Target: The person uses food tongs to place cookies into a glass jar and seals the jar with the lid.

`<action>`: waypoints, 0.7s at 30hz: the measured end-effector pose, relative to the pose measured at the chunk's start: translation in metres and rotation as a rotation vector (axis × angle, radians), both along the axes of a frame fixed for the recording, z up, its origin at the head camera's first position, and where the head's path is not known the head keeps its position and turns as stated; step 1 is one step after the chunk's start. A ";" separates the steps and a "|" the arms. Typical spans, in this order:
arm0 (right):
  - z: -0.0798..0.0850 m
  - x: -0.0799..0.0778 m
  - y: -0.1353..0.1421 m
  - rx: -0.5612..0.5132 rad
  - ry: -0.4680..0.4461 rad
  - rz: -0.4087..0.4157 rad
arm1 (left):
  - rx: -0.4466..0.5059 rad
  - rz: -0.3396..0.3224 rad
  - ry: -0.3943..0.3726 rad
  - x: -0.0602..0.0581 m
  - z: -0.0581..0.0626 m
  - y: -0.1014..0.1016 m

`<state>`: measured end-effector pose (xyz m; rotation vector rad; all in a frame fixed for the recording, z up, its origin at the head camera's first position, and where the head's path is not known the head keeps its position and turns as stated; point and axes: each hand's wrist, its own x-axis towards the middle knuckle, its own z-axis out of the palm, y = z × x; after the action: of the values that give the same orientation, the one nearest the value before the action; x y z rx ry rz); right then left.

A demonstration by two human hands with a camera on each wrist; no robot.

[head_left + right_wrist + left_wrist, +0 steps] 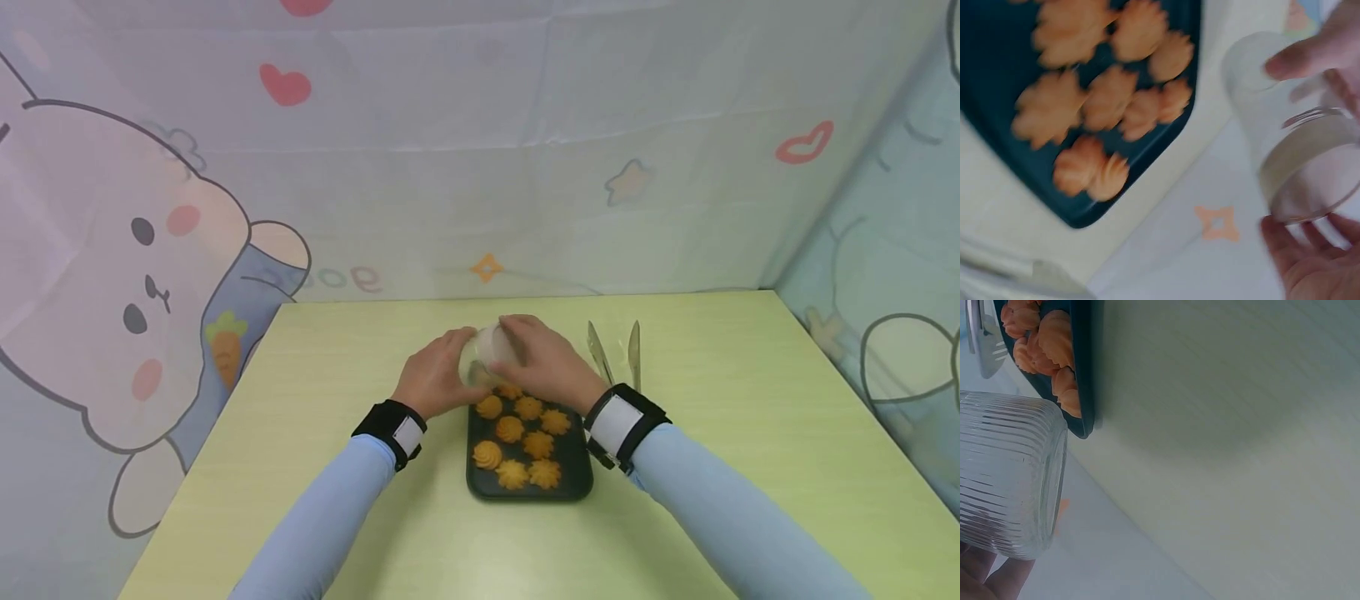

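Observation:
Above the far end of a dark baking tray [576,485], both hands hold a clear ribbed glass jar [1010,469], tilted on its side. My left hand [433,377] grips the jar's glass body, its thumb across the wall in the right wrist view. On the other end, my right hand [551,365] holds the pale lid [495,343], fingertips around its edge. No contents show through the glass in the left wrist view. Several golden piped cookies [538,444] lie on the tray, some partly hidden beneath the hands.
Metal tongs [634,354] lie just right of the tray, their ends toward the back edge; the right hand and wrist stand close to them. The pale yellow table [322,400] backs onto a printed cloth wall [450,192], with another cloth at right.

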<state>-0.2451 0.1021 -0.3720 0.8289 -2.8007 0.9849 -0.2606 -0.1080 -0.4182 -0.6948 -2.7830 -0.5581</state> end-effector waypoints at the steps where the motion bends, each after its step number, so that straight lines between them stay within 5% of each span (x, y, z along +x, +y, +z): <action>1: 0.000 0.000 0.001 0.001 0.018 0.025 | 0.007 0.003 -0.006 0.000 0.000 0.000; 6: -0.002 -0.001 0.007 -0.033 0.009 0.059 | 0.020 -0.001 -0.013 0.000 0.000 0.000; 16: 0.011 0.010 -0.007 -0.209 -0.380 -0.266 | -0.027 0.004 -0.012 0.001 0.000 0.002; 21: 0.011 0.011 -0.012 -0.162 -0.398 -0.299 | -0.048 -0.002 -0.004 0.001 -0.001 0.001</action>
<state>-0.2341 0.0897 -0.3612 0.2001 -2.9750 1.4250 -0.2593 -0.1072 -0.4195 -0.7073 -2.8081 -0.4957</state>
